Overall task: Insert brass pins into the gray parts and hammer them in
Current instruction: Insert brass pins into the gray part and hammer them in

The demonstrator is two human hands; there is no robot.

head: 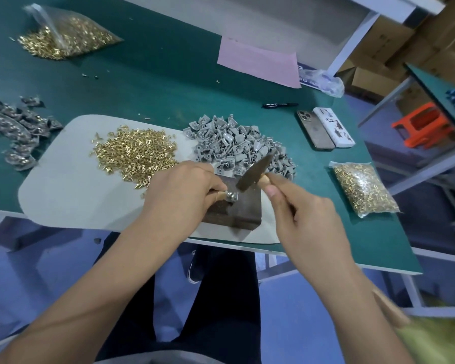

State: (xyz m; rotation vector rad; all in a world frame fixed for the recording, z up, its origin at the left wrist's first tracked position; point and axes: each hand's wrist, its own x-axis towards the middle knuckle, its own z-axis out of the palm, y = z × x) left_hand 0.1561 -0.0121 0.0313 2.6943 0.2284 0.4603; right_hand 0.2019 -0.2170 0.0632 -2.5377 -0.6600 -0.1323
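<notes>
My left hand (180, 191) pinches a small gray part (232, 197) and holds it on a dark metal block (243, 211) at the table's front edge. My right hand (304, 214) grips the wooden handle of a small hammer (254, 172), whose dark head hangs tilted just above the part. A loose heap of brass pins (135, 153) lies on the pale mat (71, 190) to the left. Behind the block sits a pile of gray parts (237, 143).
Finished dark gray parts (13, 130) lie at the far left. An open bag of brass pins (63, 38) sits at the back left, a sealed bag (363, 189) at the right. Two phones (325, 131), a black pen (280, 105) and pink paper (259, 63) lie behind.
</notes>
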